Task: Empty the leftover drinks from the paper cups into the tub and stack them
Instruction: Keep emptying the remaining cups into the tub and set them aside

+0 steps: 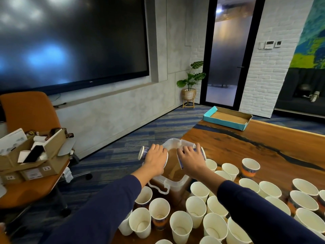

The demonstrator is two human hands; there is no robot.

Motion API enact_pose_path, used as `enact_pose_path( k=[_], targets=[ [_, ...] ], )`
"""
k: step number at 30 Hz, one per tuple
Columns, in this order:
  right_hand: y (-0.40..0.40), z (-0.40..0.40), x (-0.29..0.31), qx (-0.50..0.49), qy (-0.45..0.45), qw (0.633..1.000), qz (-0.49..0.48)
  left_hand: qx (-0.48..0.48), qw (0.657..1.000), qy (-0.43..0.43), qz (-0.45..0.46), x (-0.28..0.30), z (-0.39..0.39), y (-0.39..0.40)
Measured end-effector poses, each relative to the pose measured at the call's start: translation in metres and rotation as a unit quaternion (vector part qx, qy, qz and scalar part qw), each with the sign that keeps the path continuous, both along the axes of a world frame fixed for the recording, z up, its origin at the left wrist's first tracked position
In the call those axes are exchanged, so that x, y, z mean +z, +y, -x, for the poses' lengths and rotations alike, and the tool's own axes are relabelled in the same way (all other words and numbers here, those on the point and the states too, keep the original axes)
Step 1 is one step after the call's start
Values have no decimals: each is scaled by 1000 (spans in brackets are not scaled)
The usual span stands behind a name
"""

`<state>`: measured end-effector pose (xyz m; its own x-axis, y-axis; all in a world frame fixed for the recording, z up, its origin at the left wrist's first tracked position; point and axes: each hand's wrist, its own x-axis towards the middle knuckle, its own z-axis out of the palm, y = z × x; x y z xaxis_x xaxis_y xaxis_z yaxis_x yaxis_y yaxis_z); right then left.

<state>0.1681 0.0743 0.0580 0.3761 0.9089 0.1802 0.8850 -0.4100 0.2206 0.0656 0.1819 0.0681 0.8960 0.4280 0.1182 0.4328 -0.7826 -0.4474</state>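
Left hand (155,160) and right hand (190,160) each hold a tipped paper cup (142,153) over the tub (173,182).

A: How much of the two tipped cups shows?

B: Little. The left hand (155,160) covers most of the left paper cup (143,152); only its base end sticks out. The right hand (190,160) hides the middle of the right paper cup (202,152).

A: And whether liquid is running out?

B: Cannot tell; both mouths are behind the hands, over the clear plastic tub (173,143).

A: The tub itself?

B: Its near corner is masked by the wrists.

A: The upright cups?

B: The bottom edge cuts off the nearest empty paper cups (181,224), and the right sleeve (263,212) hides several. The right edge clips others.
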Motion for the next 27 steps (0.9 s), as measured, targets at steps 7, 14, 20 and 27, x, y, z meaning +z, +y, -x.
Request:
enact_pose_path(
  k=[7,14,20,27],
  targets=[
    [-4,-2,4,86,-105,990,24,-8,999,20,-39,7,1,1],
    [-6,2,7,89,-121,989,12,-14,997,33,-68,10,4,-3],
    [-10,1,11,82,-117,990,-4,-23,994,53,-97,15,8,-7],
    [-17,-5,15,46,-87,995,-20,13,997,28,-64,20,10,-9]
  ],
)
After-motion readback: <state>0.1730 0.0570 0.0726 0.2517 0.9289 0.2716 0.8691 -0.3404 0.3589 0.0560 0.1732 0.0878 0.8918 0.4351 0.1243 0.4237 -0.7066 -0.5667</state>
